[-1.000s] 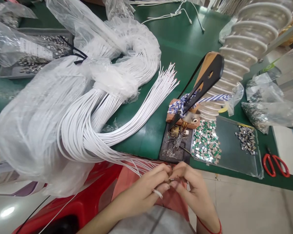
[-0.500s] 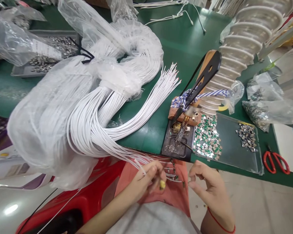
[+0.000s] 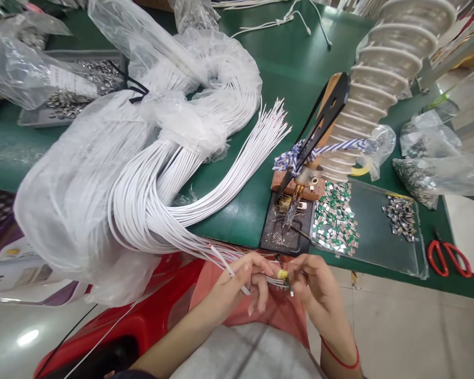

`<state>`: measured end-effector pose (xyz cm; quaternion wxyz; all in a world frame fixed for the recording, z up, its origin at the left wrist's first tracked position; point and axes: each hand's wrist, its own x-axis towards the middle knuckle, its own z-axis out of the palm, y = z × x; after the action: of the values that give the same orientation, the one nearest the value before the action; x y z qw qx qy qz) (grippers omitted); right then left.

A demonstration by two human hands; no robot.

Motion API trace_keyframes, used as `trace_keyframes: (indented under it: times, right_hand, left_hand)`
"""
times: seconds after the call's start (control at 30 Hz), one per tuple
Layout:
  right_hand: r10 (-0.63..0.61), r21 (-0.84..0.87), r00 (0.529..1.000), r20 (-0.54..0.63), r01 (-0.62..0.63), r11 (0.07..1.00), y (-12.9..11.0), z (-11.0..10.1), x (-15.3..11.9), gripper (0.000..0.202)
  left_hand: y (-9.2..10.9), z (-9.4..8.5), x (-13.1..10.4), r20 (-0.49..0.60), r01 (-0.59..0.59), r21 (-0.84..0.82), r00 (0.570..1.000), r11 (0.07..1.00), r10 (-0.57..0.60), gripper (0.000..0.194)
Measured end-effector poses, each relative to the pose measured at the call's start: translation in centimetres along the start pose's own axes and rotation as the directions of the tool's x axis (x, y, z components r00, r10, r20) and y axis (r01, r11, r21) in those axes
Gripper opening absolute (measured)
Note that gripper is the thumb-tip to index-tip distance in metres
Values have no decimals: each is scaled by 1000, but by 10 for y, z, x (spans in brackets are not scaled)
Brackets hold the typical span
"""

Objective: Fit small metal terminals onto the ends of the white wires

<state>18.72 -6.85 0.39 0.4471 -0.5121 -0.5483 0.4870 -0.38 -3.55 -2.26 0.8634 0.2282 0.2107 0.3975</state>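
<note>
My left hand (image 3: 240, 281) is closed with a white cable (image 3: 222, 260) running between its thumb and fingers. A small yellow wrap (image 3: 282, 274) shows at one of its fingertips. My right hand (image 3: 314, 281) is pinched right beside that yellow tip; whatever lies between its fingers is too small to make out. Below and between the hands, several thin white cables with small green boards (image 3: 291, 290) at their ends lie over my lap. A large bundle of white cables (image 3: 142, 210) spreads on the table to the left, partly wrapped in clear plastic.
A soldering iron (image 3: 294, 205) rests on a stand with a brick, below a ribbed clear hose (image 3: 383, 79). Beside it, a tray (image 3: 373, 221) holds small green boards and metal connectors. Red-handled scissors (image 3: 449, 258) lie at right. Another tray (image 3: 27, 117) of metal parts sits at left.
My right hand has moved left to meet my left hand. The left hand's yellow-wrapped finger has risen and moved right, and the white cable in that hand now shows more clearly.
</note>
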Motion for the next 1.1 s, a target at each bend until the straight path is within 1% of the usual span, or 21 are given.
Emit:
trace_keyframes:
  times: [0.07, 0.13, 0.27, 0.33, 0.57, 0.67, 0.87, 1.03, 1.1]
  right_hand:
    - [38, 144, 997, -62, -29, 989, 2, 1, -1, 7]
    - [41, 187, 995, -92, -23, 982, 1, 2, 0, 12]
    - [13, 88, 999, -38, -9, 996, -2, 2, 5, 14]
    - [8, 65, 1000, -15, -7, 998, -3, 2, 6, 13]
    - [-8, 50, 1000, -9, 8, 999, -3, 2, 8, 12]
    - [13, 48, 1000, -1, -13, 999, -2, 2, 9, 11]
    - [-22, 17, 999, -34, 23, 1000, 2, 3, 8, 10]
    - [36, -39, 993, -113, -41, 998, 3, 6, 4, 9]
    - [43, -61, 992, -118, -50, 997, 3, 7, 3, 10]
  left_hand:
    - [0, 1, 1, 8, -10, -28, 1000, 1000, 10, 34]
    - [-1, 1, 2, 14, -10, -56, 1000, 998, 11, 34]
    - [0, 0, 4, 13, -17, -91, 1000, 996, 18, 34]
    - [1, 1, 4, 10, -23, -92, 1000, 995, 24, 34]
    - [2, 1, 4, 3, -31, -75, 1000, 997, 31, 33]
    - [1, -1, 3, 8, -25, -76, 1000, 997, 26, 32]
    - [-1, -4, 3, 9, -42, -45, 999, 998, 42, 34]
    - [-3, -5, 1, 1, -35, -28, 999, 999, 35, 33]
    - [-4, -5, 1, -7, -38, -26, 999, 999, 38, 34]
